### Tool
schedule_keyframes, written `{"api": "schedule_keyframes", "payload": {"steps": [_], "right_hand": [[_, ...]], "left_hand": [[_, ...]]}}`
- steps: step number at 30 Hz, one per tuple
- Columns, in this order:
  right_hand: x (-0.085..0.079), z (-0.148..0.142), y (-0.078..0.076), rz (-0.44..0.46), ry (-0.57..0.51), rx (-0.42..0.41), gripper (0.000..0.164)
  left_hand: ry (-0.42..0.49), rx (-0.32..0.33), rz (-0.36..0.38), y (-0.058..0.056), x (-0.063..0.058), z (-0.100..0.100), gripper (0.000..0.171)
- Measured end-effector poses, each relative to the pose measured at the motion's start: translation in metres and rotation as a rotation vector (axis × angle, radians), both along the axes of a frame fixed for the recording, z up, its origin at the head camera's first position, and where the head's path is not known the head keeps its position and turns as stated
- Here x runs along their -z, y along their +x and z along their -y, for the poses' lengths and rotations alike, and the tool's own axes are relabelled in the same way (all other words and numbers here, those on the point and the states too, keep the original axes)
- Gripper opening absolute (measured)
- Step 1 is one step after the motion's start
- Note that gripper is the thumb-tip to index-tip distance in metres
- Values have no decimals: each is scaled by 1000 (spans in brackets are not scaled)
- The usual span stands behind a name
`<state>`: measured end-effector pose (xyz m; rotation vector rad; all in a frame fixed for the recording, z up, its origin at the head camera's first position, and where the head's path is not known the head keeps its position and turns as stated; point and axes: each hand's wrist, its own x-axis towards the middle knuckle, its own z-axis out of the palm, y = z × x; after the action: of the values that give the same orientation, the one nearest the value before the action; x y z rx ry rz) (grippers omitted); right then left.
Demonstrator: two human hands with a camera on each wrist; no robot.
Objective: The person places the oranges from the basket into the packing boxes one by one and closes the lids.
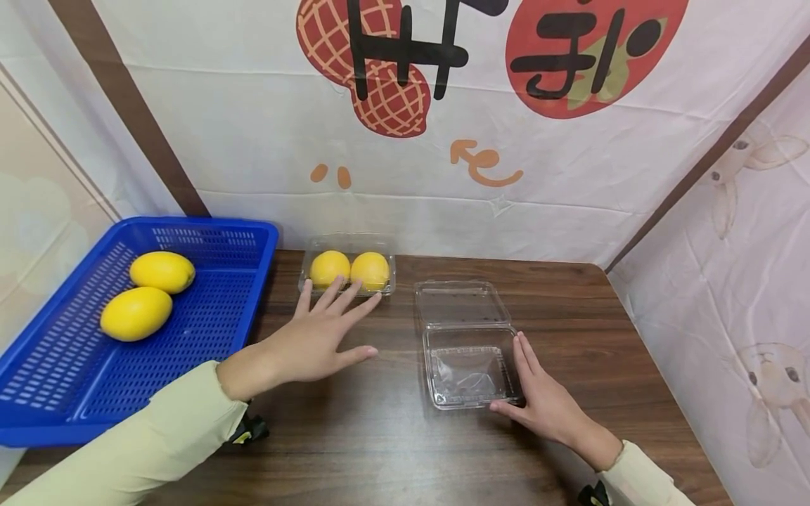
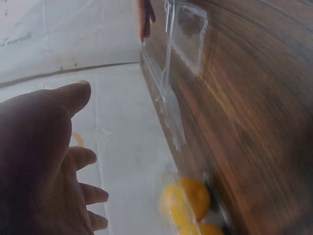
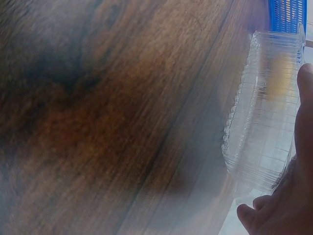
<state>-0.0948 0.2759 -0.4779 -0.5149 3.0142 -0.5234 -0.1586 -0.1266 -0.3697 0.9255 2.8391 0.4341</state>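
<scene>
My left hand (image 1: 314, 342) hovers with spread fingers just in front of a clear plastic clamshell box holding two lemons (image 1: 370, 271). Nothing is in its grasp; in the left wrist view its fingers (image 2: 95, 194) stand apart from that box. A second clamshell box (image 1: 471, 369), with its lid (image 1: 462, 303) folded back flat, lies on the table with no fruit in it. Against its right side rests my right hand (image 1: 549, 406), fingers fairly straight and thumb at the near right corner. In the right wrist view the same box (image 3: 261, 117) stands beside the hand.
On the left, a blue plastic basket (image 1: 249, 330) holds two more lemons (image 1: 136, 314). The dark wooden table (image 1: 380, 450) meets a printed white cloth wall (image 1: 443, 225) at the back, and another cloth (image 1: 709, 302) hangs along the right edge.
</scene>
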Motion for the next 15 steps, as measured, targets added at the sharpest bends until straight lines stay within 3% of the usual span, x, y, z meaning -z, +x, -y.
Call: {"api": "schedule_keyframes", "payload": {"steps": [15], "right_hand": [[0,0,0,6,8,-8,118]], "left_hand": [[-29,-49,-8,-6,-17,29,79]]}}
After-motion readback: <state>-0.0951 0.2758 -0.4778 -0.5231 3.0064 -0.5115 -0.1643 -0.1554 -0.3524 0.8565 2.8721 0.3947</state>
